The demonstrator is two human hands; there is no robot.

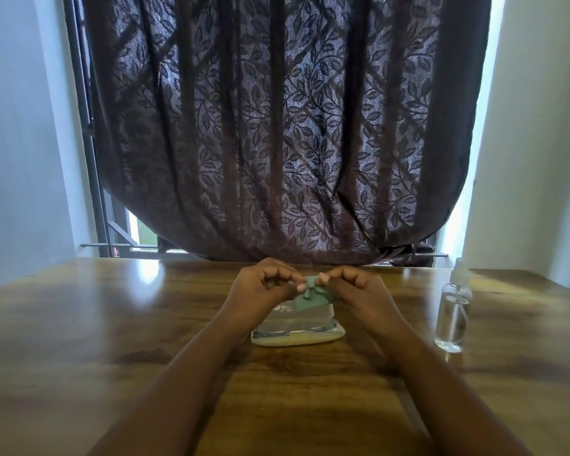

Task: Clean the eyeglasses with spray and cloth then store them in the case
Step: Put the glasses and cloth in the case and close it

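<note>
A small green cloth (305, 297) hangs between my two hands above the open case. My left hand (264, 284) pinches its left edge and my right hand (356, 287) pinches its right edge, fingertips almost touching. Below them a pale glasses case (297, 337) lies open on the wooden table (112, 324), its lid raised toward the far side. The eyeglasses (292, 326) with a thin frame lie inside the case, partly hidden behind its front rim. A clear spray bottle (453, 311) with a white cap stands upright to the right, apart from my hands.
A dark leaf-patterned curtain (277, 126) hangs over the window just beyond the table's far edge. White walls stand on both sides. A seam in the tabletop (412, 413) runs toward me on the right.
</note>
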